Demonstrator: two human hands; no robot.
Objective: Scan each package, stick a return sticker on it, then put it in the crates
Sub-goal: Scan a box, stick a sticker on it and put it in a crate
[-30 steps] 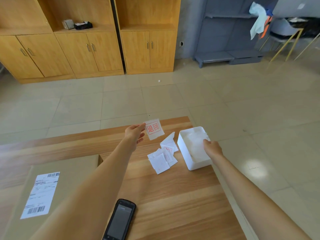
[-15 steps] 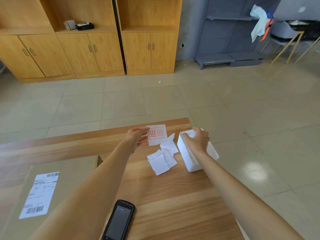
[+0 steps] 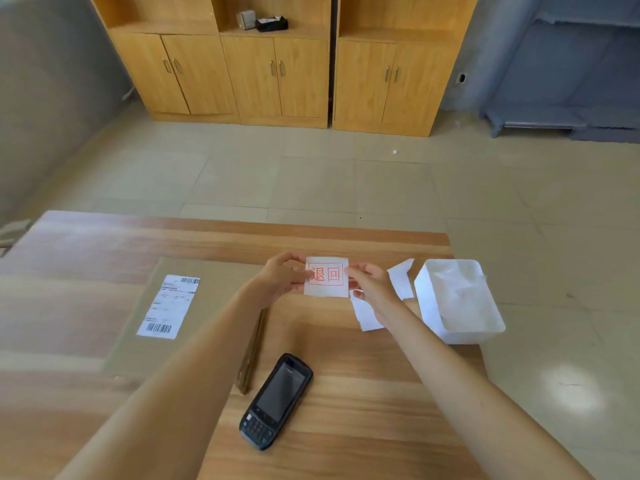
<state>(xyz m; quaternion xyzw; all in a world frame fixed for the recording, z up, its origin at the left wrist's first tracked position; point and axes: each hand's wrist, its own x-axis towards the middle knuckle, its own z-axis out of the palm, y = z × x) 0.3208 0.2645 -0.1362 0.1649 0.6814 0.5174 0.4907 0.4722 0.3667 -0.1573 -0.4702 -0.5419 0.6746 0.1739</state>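
A white return sticker [image 3: 327, 277] with red characters is held up above the table between both hands. My left hand [image 3: 282, 278] pinches its left edge and my right hand [image 3: 370, 289] pinches its right edge. A flat brown cardboard package [image 3: 207, 306] with a white barcode label [image 3: 169, 306] lies on the wooden table [image 3: 363, 375] to the left, partly under my left forearm. A black handheld scanner [image 3: 275, 400] lies face up near the front, between my arms.
A white plastic box [image 3: 457, 299] with crumpled paper inside stands at the table's right edge. Loose white paper slips [image 3: 401, 282] lie between it and my right hand. Wooden cabinets [image 3: 277, 64] and a grey shelf [image 3: 571, 81] stand across the tiled floor.
My right hand left the white box and took the sticker's right edge. My left hand brought the sticker nearer. The view swung left, showing more of the package.
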